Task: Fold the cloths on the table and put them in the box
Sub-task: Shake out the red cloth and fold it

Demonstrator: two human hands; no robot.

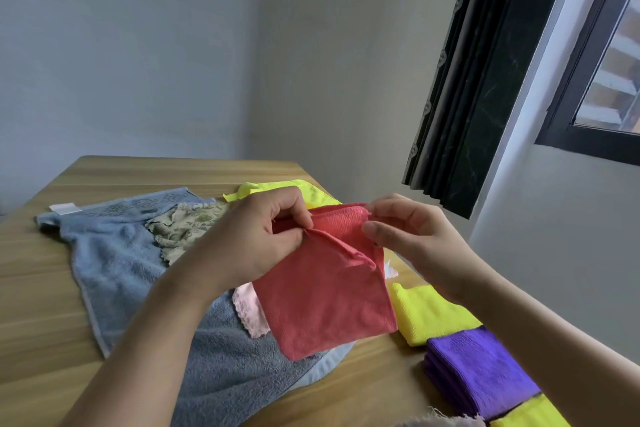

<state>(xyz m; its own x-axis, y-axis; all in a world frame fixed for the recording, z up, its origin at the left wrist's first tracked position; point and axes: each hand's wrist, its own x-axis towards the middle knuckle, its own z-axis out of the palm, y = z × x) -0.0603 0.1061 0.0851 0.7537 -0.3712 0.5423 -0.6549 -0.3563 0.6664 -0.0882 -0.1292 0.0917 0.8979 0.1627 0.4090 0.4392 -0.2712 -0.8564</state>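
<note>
I hold a red cloth [325,291] above the table, doubled over and hanging down. My left hand [256,236] pinches its upper left edge, and my right hand [408,236] pinches its upper right corner. Beneath it lie a large blue towel [117,253], a patterned beige cloth [183,229] and a pale pink cloth [247,308]. An unfolded yellow cloth [311,189] lies behind my hands. Folded cloths sit in a row at the right: yellow [429,312], purple [481,371], yellow [533,414]. No box is in view.
The wooden table [138,173] reaches toward the grey wall corner. A dark curtain [467,97] and a window [606,62] are at the right. A frayed grey cloth edge [443,419] shows at the bottom. Bare wood lies at the table's far and left sides.
</note>
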